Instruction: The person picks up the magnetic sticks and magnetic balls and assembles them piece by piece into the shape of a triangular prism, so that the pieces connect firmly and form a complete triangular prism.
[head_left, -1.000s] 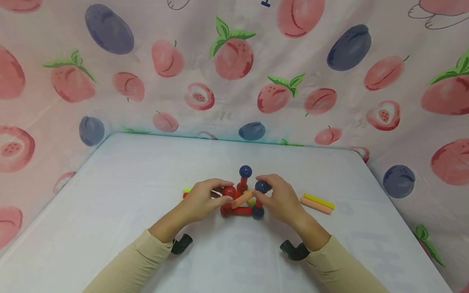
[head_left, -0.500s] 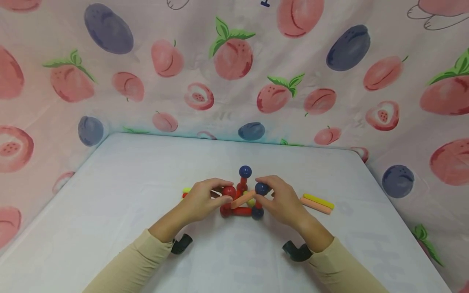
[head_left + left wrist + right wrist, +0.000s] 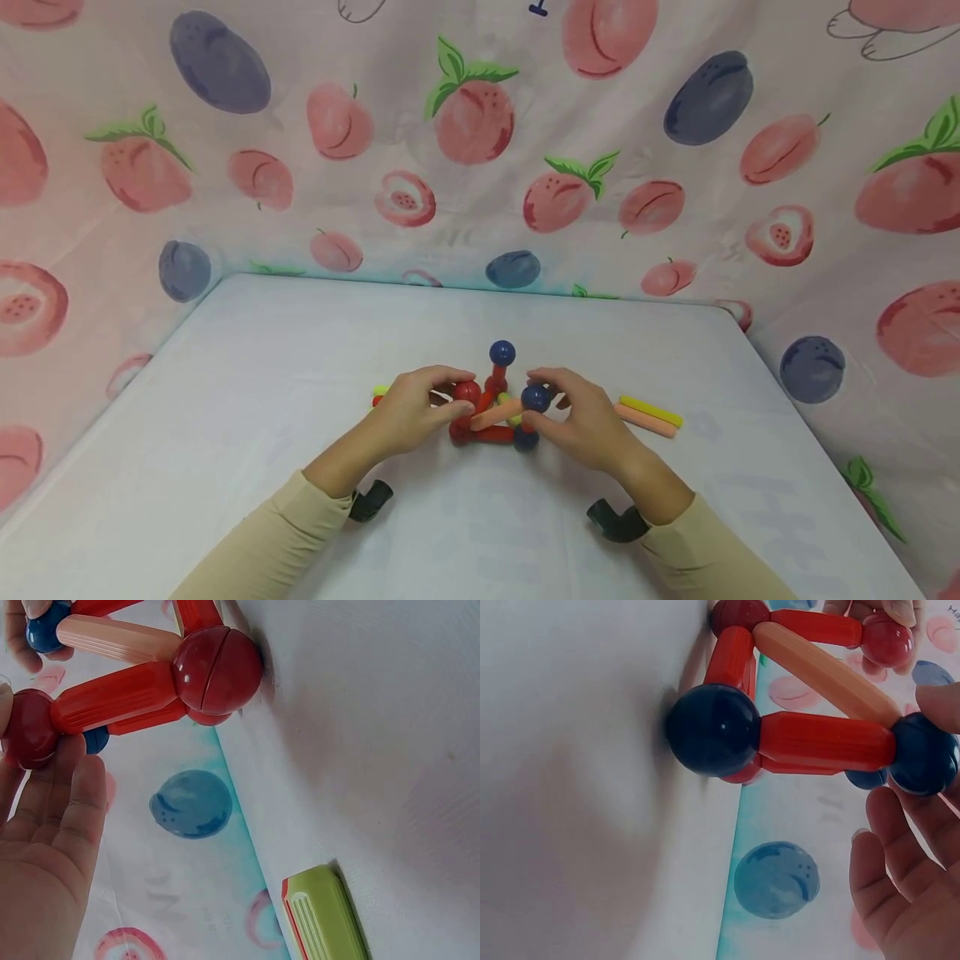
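A frame of red rods (image 3: 491, 434) and red and blue balls stands on the table. My left hand (image 3: 408, 414) pinches the red ball (image 3: 467, 392) topping its front left upright. At the front right upright, my right hand (image 3: 592, 427) holds the blue ball (image 3: 536, 397) between thumb and fingers. A peach rod (image 3: 829, 671) slants from the lower left red ball (image 3: 739, 615) up to that held blue ball. Behind, another upright carries a blue ball (image 3: 502, 352). A lower blue ball (image 3: 712, 730) sits at the base near the table surface in the right wrist view.
Right of the frame lie a yellow rod (image 3: 651, 411) and a peach rod (image 3: 647, 421) side by side. A green rod (image 3: 322, 915) and a red one lie to the left, partly behind my left hand. A fruit-print cloth (image 3: 480, 217) hangs behind the white table (image 3: 300, 333).
My right hand has shifted slightly toward me and right, and the blue ball in it sits a little lower. The peach rod's right end has lowered with it. My left hand stays nearly still.
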The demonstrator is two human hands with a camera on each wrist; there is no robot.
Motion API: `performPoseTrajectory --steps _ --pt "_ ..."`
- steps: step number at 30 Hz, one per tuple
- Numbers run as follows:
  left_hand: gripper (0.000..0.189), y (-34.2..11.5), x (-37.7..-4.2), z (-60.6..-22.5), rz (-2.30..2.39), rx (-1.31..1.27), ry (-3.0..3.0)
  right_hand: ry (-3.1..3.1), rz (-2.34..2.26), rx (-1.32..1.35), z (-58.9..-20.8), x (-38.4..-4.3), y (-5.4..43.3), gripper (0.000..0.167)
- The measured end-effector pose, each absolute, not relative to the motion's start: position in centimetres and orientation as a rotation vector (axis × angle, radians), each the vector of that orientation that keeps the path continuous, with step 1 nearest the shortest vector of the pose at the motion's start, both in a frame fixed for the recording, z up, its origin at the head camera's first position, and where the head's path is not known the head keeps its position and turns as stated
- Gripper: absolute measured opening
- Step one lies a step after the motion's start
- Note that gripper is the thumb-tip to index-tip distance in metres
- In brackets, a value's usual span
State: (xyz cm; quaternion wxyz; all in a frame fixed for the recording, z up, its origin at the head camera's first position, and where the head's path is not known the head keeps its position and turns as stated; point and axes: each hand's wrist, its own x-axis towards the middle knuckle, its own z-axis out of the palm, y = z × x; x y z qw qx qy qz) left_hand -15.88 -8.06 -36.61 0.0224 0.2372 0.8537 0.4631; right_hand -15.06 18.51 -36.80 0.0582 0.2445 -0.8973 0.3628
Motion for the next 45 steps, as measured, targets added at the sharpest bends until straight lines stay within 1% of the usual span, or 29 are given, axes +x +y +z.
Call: performPoseTrajectory --steps 6,17,30,34,40,45 --pt "0.039 -8.1 -15.9 -36.6 1.441 0.748 2.645 -2.728 1.159 0.75 -36.7 -15.0 19.0 0.04" --pt "0.038 -8.1 -15.9 -36.6 1.451 0.756 2.641 -2.741 1.166 0.747 -37.1 -14.9 19.6 0.047" --pt "0.039 -8.2 -16.7 -36.5 1.342 0.771 2.701 -2.808 1.291 0.745 -37.3 -14.7 19.4 0.043" --pt "0.04 -8.4 -17.1 -36.3 1.325 0.758 2.702 -2.81 1.332 0.78 -37.4 -14.5 18.8 0.046" --pt "0.04 -8.8 -17.8 -36.3 1.375 0.735 2.72 -2.808 1.358 0.846 -37.6 -13.9 17.2 0.057" --pt "0.042 -8.8 -18.3 -36.4 1.392 0.698 2.742 -2.811 1.409 0.896 -37.5 -13.4 16.4 0.058"
